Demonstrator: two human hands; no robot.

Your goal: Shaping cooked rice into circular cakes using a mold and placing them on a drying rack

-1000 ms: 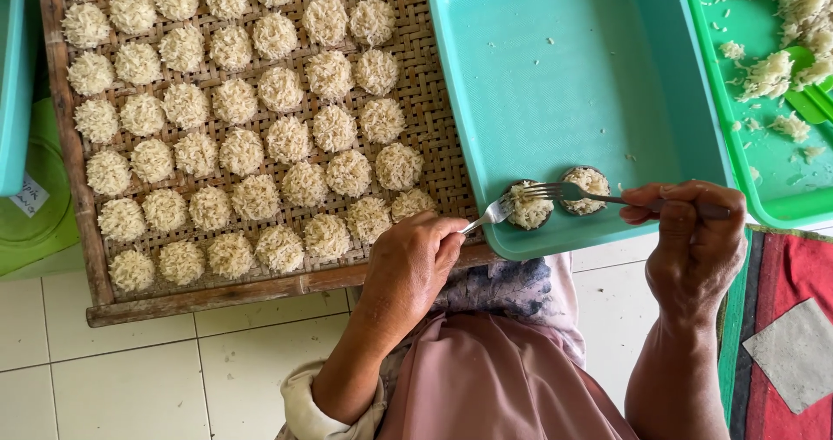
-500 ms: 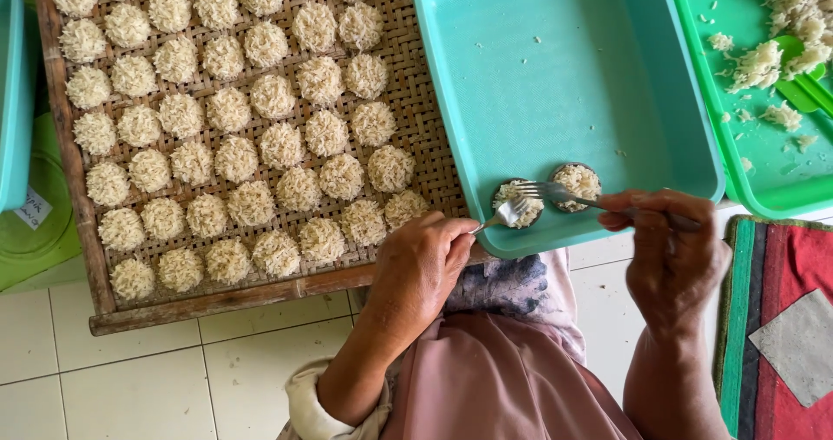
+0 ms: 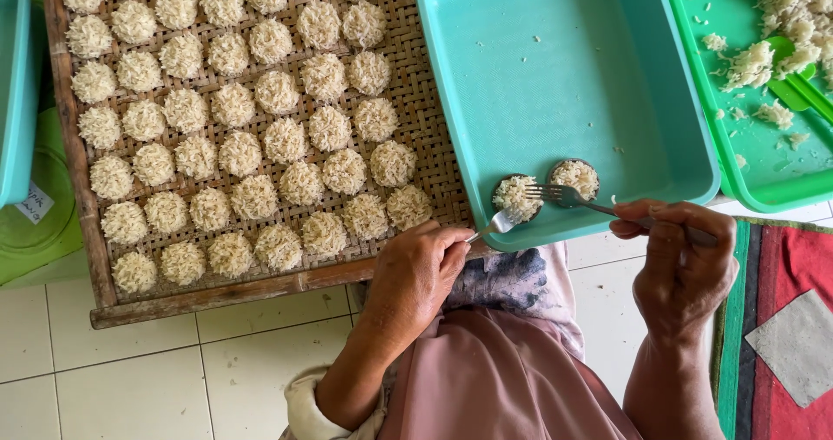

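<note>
I take the teal tray [image 3: 607,75] as my landmark. My left hand [image 3: 415,275], just below the tray's near left corner, is curled shut around a utensil handle; its metal tip [image 3: 499,224] reaches over the rim to the left rice mould [image 3: 517,199], though I cannot tell if it is a spoon or a fork. My right hand [image 3: 681,258], below the near right corner, pinches a fork [image 3: 568,196] whose tines rest on the right rice mould [image 3: 575,178]. Both moulds sit against the near wall.

I judge that pressing unevenly could crumble a rice cake or tip a mould, and a cake lifted out might break apart before it reaches the woven rack [image 3: 74,145] left of the tray.

The moulds' walls are mostly hidden by rice. The green tray [image 3: 764,171] to the right is cut off by the frame.
</note>
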